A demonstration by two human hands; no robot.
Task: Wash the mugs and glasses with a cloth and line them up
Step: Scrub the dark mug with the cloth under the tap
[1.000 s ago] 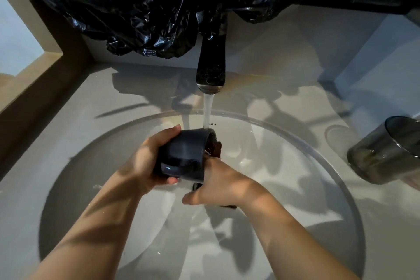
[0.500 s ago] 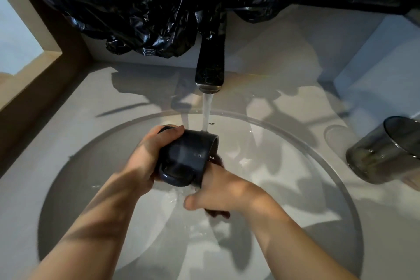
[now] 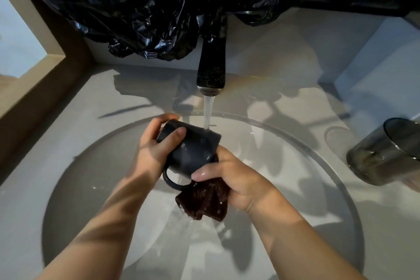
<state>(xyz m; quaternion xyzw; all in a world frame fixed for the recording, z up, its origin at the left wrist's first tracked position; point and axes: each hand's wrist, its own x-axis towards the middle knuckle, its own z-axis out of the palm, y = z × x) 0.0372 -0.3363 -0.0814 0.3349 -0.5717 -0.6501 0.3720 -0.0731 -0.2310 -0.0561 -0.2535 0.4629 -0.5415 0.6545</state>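
Both my hands are working over the round white sink basin (image 3: 91, 179), 1 mug between them.

Left hand (image 3: 154, 154): gripping the dark blue glazed ceramic mug (image 3: 193, 150). The thumb is lying across the mug's wall and the fingers are curling round its far upper-left end. The mug is lying tilted on its side in the air above the basin, with its loop handle pointing down and towards me.

Right hand (image 3: 241, 179): clutching the wet dark brown cloth (image 3: 204, 202), fingers closing round it. The thumb is pressing against the mug's lower right wall. Part of the cloth is bunching between palm and mug, and the rest is hanging loose below the hand, dripping. I cannot tell whether any of it is reaching inside the mug.

Water: a thin clear stream (image 3: 208, 111) is running from the dark metal tap spout (image 3: 211, 63) and landing on the mug's upper right edge.

Other item: 1 smoky grey glass tumbler (image 3: 384, 154) is sitting on the pale grey surface (image 3: 95, 98) to the right of the basin, well apart from both hands.

Surroundings: crumpled black plastic sheeting (image 3: 159, 7) is hanging over the wall behind the tap. Hard shadows are falling across the basin and the surface.
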